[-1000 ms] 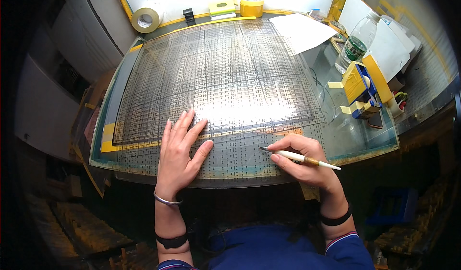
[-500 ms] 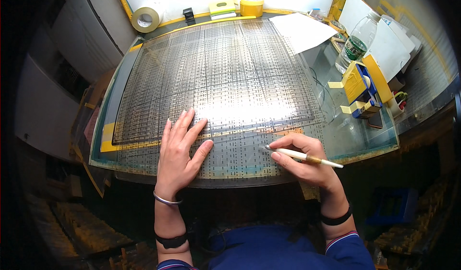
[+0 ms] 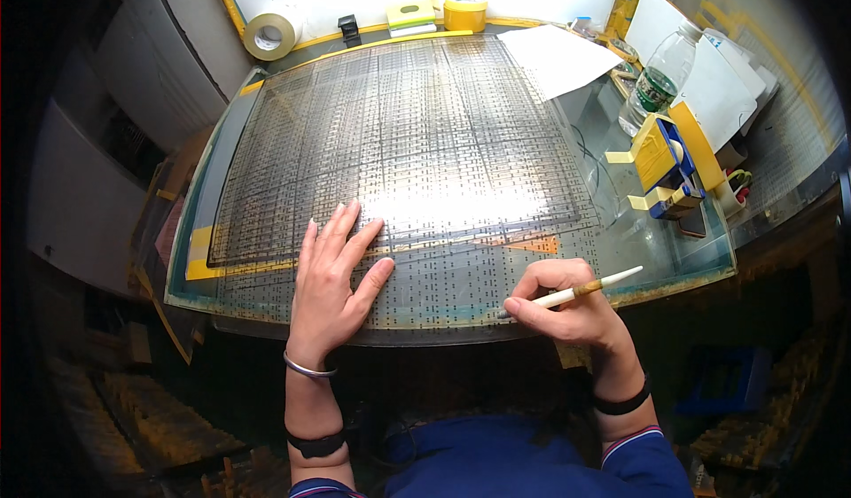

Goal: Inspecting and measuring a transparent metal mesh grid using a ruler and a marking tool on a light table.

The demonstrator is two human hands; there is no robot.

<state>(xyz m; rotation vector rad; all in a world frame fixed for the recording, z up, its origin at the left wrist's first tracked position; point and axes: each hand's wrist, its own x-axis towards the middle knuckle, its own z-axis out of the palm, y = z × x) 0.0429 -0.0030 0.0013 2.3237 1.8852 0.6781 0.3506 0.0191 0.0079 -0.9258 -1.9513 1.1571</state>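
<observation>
A large clear film sheet (image 3: pixel 417 135) with rows of small dark marks spreads over the glass tabletop (image 3: pixel 660 254). My left hand (image 3: pixel 332 281) lies flat on the sheet's lower left part, fingers stretched and spread. In my right hand (image 3: pixel 576 312) is a slim white pen-shaped tool (image 3: pixel 616 278) with a brownish band, pinched between thumb and fingers. Its dark tip points left, low over the sheet close to the table's front edge. Whether the tip touches the film I cannot tell. A small orange patch (image 3: pixel 532 245) shows just above my right hand.
Along the back stand a tape roll (image 3: pixel 269 36), a black clip (image 3: pixel 347 27) and a yellow tub (image 3: pixel 464 12). White paper (image 3: pixel 563 59) overlaps the far right of the sheet. A plastic bottle (image 3: pixel 660 77) and a blue-yellow tape dispenser (image 3: pixel 665 166) occupy the right side.
My right hand has shifted down toward the table's front edge with the pen-shaped tool, whose back end now tilts upward. My left hand has stayed in place.
</observation>
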